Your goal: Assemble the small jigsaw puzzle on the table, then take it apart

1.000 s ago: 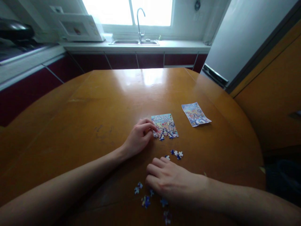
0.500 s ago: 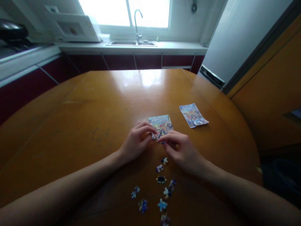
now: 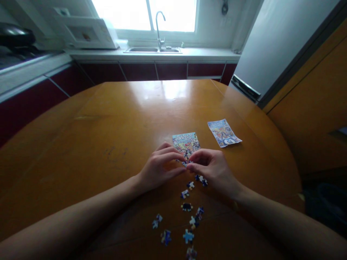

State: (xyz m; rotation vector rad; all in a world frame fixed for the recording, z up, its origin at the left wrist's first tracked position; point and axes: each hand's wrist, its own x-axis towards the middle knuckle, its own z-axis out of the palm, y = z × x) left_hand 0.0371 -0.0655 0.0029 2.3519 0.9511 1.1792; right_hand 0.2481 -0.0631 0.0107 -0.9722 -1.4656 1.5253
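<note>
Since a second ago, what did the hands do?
The right hand moved forward from over the loose pieces to the near edge of the puzzle; whether it holds anything is unclear. The left hand shifted its fingertips right. The puzzle and picture sheet stayed put.

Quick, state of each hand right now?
Left hand: curved at the near edge of the puzzle; open or gripping, cannot tell.
Right hand: closed in a pinch, apparently on a small puzzle piece.

Open passage over table (image 3: 146,112) beyond puzzle (image 3: 186,141); loose pieces (image 3: 188,236) obstruct near side.
</note>
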